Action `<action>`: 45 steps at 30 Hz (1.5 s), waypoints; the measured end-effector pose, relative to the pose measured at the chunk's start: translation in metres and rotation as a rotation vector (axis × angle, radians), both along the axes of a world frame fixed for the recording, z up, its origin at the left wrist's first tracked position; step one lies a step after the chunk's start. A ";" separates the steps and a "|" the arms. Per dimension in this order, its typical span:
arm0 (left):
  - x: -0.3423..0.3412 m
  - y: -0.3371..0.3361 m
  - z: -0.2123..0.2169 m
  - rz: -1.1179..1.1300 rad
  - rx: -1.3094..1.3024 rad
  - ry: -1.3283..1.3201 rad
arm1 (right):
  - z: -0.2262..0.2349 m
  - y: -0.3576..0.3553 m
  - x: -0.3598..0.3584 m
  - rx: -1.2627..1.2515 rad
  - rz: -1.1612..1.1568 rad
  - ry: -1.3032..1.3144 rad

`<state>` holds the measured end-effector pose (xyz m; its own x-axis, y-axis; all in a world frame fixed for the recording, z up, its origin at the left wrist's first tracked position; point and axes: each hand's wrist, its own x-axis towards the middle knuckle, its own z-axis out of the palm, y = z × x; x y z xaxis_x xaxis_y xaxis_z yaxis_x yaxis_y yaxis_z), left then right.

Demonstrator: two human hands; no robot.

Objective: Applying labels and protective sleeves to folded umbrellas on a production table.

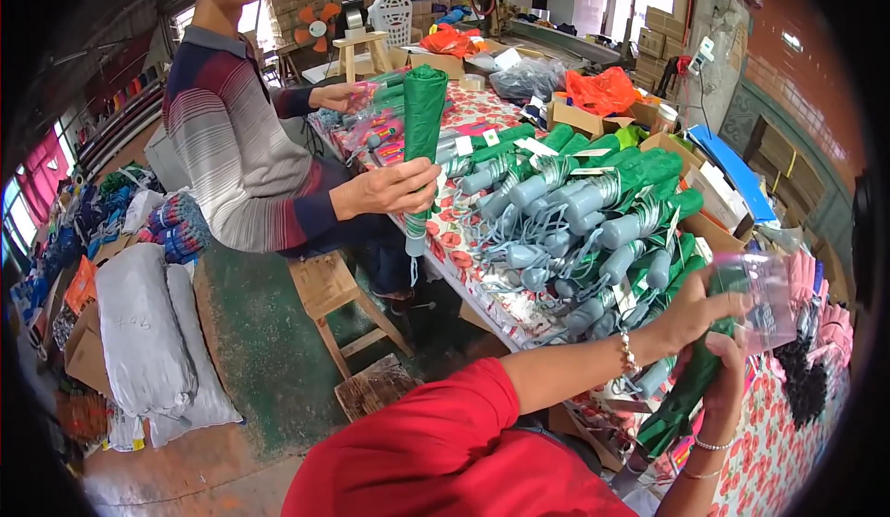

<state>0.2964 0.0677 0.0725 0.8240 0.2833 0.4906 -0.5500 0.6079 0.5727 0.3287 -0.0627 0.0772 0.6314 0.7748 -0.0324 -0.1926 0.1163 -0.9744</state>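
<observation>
On the right side, my left hand, with a beaded bracelet at its wrist, has its fingers closed at the edge of a clear plastic sleeve. Just below it, my right hand is wrapped round a folded green umbrella, whose upper end meets the sleeve. Part of the umbrella is hidden behind my hands. A pile of folded green umbrellas with grey handles and wrist loops lies beside my left forearm on the table. White tags hang from several of them.
Across the table's corner, a seated person in a striped sweater holds another green umbrella upright. A flowered tablecloth covers the table. Pink and black bundles lie at its right edge. Cardboard boxes stand behind the pile; a wooden stool stands left.
</observation>
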 end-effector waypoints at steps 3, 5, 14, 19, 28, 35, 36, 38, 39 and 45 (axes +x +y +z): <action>-0.001 0.019 0.011 0.121 -0.136 0.021 | -0.009 0.005 -0.019 -0.015 -0.169 -0.324; 0.002 0.042 0.018 0.114 -0.201 -0.012 | -0.030 -0.003 -0.020 -0.128 -0.427 -0.942; 0.005 0.027 -0.002 -0.113 -0.074 0.043 | -0.047 -0.032 -0.028 -0.166 -0.303 -0.179; 0.011 0.030 -0.009 -0.150 -0.187 -0.027 | -0.061 -0.039 -0.031 -0.306 -0.230 -0.295; 0.021 0.046 -0.019 0.050 -0.060 0.127 | -0.051 -0.024 -0.044 -0.527 -0.339 -0.482; 0.008 0.010 -0.013 -0.165 -0.339 0.039 | -0.088 -0.045 -0.037 -0.154 -0.428 -0.072; 0.006 0.006 -0.013 -0.382 -0.385 0.009 | -0.099 -0.055 -0.034 -0.054 -0.436 0.069; 0.016 0.014 -0.018 -0.352 -0.261 0.058 | -0.116 -0.068 -0.038 0.167 -0.468 0.342; 0.028 0.023 -0.032 -0.228 -0.152 0.090 | -0.116 -0.066 -0.039 0.172 -0.502 0.336; -0.017 0.041 -0.059 -0.467 0.356 0.250 | -0.104 -0.041 -0.020 0.263 -0.577 -1.095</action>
